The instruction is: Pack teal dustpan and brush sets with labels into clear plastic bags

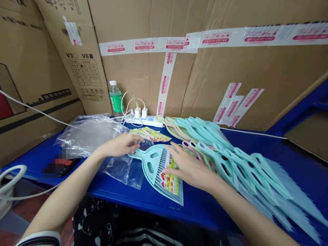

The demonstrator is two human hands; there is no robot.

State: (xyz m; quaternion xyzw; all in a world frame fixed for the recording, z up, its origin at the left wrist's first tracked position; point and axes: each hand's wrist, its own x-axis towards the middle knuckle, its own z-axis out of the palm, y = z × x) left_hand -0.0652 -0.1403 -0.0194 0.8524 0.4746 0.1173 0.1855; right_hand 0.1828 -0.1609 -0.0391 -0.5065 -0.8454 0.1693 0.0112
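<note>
A mint-green dustpan (146, 160) lies near the table's front edge, handle toward the left. Its matching small brush (160, 167) rests in the pan, with a yellow-green printed card (175, 186) on the bristles. At the end of the handle, my left hand (121, 144) has its fingers curled round it; the fingertips are partly hidden. My right hand (188, 167) is open over the card and bristles, thumb and fingers apart. Clear plastic bags (89, 133) lie under and beside my left forearm. More printed cards (150, 134) are fanned out just beyond my hands.
Mint brushes (246, 171) are piled at the right, and stacked dustpans (197, 128) lie behind them. A white power strip (151, 121) with chargers and cables stands at the back beside a green-labelled bottle (116, 99). Cardboard (205, 75) walls off the rear. A blurred dark object (60, 165) lies left.
</note>
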